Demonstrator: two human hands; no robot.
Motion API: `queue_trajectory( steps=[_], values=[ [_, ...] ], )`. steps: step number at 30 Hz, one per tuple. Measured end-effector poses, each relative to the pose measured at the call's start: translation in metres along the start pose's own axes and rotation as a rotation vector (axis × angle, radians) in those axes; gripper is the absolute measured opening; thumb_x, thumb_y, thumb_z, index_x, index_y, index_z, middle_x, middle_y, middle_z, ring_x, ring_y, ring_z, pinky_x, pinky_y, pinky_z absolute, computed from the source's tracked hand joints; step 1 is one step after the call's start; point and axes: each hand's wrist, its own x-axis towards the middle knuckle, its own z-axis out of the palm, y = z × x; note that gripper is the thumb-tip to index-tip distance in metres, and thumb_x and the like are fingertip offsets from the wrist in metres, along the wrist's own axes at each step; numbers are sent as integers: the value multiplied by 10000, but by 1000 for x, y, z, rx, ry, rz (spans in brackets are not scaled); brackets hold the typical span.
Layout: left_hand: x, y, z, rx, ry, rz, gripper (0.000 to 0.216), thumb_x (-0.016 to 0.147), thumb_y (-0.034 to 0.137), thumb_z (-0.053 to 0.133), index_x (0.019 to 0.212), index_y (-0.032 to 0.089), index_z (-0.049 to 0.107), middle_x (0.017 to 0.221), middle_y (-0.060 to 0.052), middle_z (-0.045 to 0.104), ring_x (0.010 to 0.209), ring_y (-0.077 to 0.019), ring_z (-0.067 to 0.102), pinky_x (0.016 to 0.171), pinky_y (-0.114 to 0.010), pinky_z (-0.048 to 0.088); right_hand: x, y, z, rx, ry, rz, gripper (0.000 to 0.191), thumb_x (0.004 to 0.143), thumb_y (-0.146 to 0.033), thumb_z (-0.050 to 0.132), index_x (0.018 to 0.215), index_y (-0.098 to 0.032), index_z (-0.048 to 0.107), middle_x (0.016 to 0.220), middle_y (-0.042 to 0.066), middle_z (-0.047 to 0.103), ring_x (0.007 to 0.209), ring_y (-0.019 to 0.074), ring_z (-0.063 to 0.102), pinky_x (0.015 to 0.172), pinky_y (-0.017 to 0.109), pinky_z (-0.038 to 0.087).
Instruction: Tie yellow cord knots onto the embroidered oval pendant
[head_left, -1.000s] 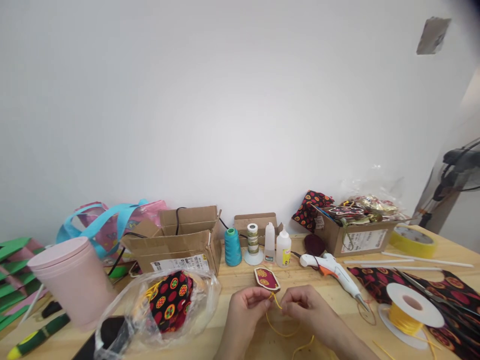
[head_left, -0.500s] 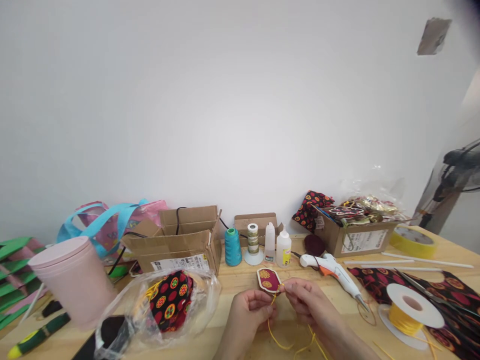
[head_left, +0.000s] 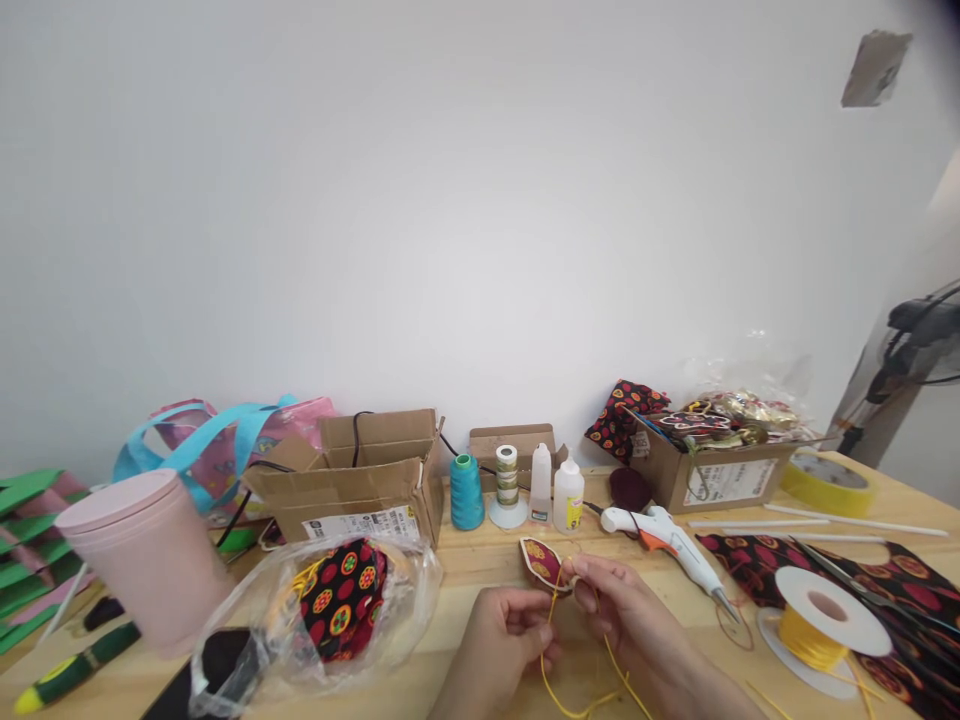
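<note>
fingers of the right hand are closed, thumb and forefinger pinched on yellow cord at the near right end of the patch; whether they also grip its edge, i cannot tell. the left hand is loosely curled, thumb close to the fingertips, with the cord passing right beside them; i cannot tell whether it has hold of it. the patch, dark red and gold with a pale border, is just beyond the hands, between them, tilted so that its face looks narrow. its long axis runs diagonally, one end pointing away and left, the other near and right, at the right fingertips. from there the cord drops in two strands below the hands.

farther out on the table, a teal cone, a clear bottle and a white bottle stand upright. to the right lies a glue gun, nozzle pointing near and right, and past it a spool. left of the hands, a clear bag surrounds a patterned pouch.
</note>
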Motion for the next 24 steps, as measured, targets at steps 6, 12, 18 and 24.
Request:
queue_trajectory(
  steps=[6, 12, 18, 24],
  values=[
    [2, -1, -3, 7, 66, -5, 402, 392, 338, 731, 675, 88, 592, 486, -12, 579, 460, -146, 545, 482, -271, 398, 1, 0, -2, 162, 52, 9, 122, 630, -257, 607, 628, -135, 607, 512, -43, 428, 424, 42, 292, 362, 155, 184],
    [0, -3, 3, 1, 21, -32, 322, 457, 254, 679, 727, 100, 593, 513, 10, 556, 435, -107, 511, 432, -219, 357, 2, 4, -4, 230, 27, -1, 130, 694, -212, 473, 600, -156, 543, 624, -15, 512, 580, 86, 459, 469, 175, 328],
    [1, 7, 1, -15, 31, -220, 138, 543, 189, 451, 626, 129, 544, 412, 86, 397, 270, -1, 187, 294, -157, 58, 5, 7, -2, 146, -46, -61, 112, 653, -178, 478, 557, -138, 520, 573, 0, 524, 551, 107, 467, 433, 189, 311],
    [-4, 17, 3, -17, 56, -205, 237, 588, 387, 515, 613, 152, 524, 316, 137, 196, 265, -16, 107, 284, -162, 25, 6, 11, -2, 173, -80, -50, 124, 671, -188, 466, 564, -144, 508, 538, -21, 490, 475, 73, 398, 388, 169, 253]
  ],
)
